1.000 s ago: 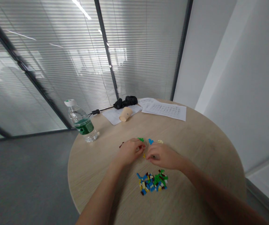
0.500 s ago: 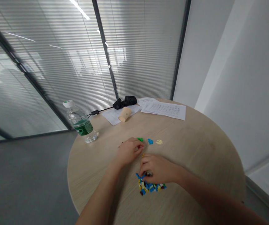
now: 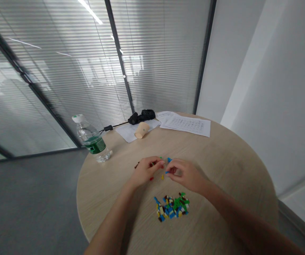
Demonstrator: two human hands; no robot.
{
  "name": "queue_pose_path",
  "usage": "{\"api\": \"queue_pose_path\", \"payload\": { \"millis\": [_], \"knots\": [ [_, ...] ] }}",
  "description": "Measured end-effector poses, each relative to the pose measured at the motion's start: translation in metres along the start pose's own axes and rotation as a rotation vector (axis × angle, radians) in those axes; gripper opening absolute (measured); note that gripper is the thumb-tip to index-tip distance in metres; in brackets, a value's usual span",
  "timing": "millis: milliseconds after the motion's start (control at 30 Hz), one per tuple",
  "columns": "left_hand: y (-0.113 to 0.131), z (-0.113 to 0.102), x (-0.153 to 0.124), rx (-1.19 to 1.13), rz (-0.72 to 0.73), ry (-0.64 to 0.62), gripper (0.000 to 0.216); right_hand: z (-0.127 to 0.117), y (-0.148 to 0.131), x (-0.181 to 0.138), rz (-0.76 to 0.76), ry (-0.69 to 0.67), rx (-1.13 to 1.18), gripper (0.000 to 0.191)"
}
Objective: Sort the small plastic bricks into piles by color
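Nearest the onlooker, on a round pale-wood table point(image 3: 221, 184), both bare forearms reach in from the table's near edge, and a pile of small plastic building bricks point(image 3: 171, 209) lies between them. The pile is a loose heap of blue, green, yellow and dark red pieces, longer from side to side than from front to back, with no single direction to its pieces.

Just beyond the pile, the right hand point(image 3: 186, 174) has its thumb and forefinger pressed together, pinching a small blue brick point(image 3: 166, 172), which sticks out toward the left hand. Left of it, the left hand point(image 3: 147, 171) has its fingers point(image 3: 157, 163) curled together; whether they pinch a piece cannot be told. A small yellow brick point(image 3: 162, 176) and a red brick point(image 3: 151, 179) lie between the hands, and another blue brick point(image 3: 169, 159) sits just past them.

Far beyond the pile stand a water bottle point(image 3: 92, 139) and a tan paper cup point(image 3: 142, 130) on its side on a white sheet point(image 3: 131, 132), beside printed papers point(image 3: 187, 125) and a black bundle point(image 3: 142, 116).
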State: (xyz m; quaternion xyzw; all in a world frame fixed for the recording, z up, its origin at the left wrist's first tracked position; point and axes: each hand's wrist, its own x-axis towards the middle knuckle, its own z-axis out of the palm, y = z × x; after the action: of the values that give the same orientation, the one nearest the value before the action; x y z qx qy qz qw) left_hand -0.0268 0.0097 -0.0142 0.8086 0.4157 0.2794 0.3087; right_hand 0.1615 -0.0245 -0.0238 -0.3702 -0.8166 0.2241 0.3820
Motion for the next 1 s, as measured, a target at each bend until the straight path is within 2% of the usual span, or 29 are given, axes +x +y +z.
{"api": "queue_pose_path", "payload": {
  "millis": [67, 200, 367, 467, 567, 667, 767, 867, 1000],
  "knots": [
    [0.006, 0.001, 0.000, -0.101, 0.000, -0.036, 0.029, -0.003, 0.003, 0.001, 0.054, 0.079, 0.023, 0.006],
    [0.012, 0.005, 0.001, -0.161, -0.042, -0.045, 0.023, -0.001, 0.006, 0.002, 0.116, 0.106, 0.064, 0.005],
    [0.006, 0.010, 0.003, -0.122, -0.035, 0.030, 0.022, 0.005, 0.007, 0.001, 0.100, 0.142, 0.044, 0.007],
    [0.000, 0.005, 0.003, -0.089, -0.047, 0.070, 0.023, 0.005, 0.009, 0.002, 0.129, 0.182, 0.018, 0.005],
    [-0.010, -0.012, 0.001, 0.035, -0.148, 0.201, 0.026, 0.002, 0.010, 0.002, 0.162, 0.228, -0.025, 0.007],
    [-0.022, -0.032, -0.004, 0.378, -0.223, 0.381, 0.018, -0.001, 0.012, 0.003, 0.177, 0.229, -0.062, 0.010],
    [-0.029, -0.044, -0.008, 0.548, -0.256, 0.331, 0.017, -0.002, 0.013, 0.003, 0.164, 0.210, -0.078, 0.011],
    [-0.030, -0.045, -0.010, 0.570, -0.253, 0.243, 0.017, -0.002, 0.016, 0.002, 0.145, 0.196, -0.072, 0.012],
    [-0.031, -0.042, -0.009, 0.584, -0.231, 0.203, 0.017, -0.001, 0.017, 0.002, 0.158, 0.189, -0.074, 0.013]
  ]
}}
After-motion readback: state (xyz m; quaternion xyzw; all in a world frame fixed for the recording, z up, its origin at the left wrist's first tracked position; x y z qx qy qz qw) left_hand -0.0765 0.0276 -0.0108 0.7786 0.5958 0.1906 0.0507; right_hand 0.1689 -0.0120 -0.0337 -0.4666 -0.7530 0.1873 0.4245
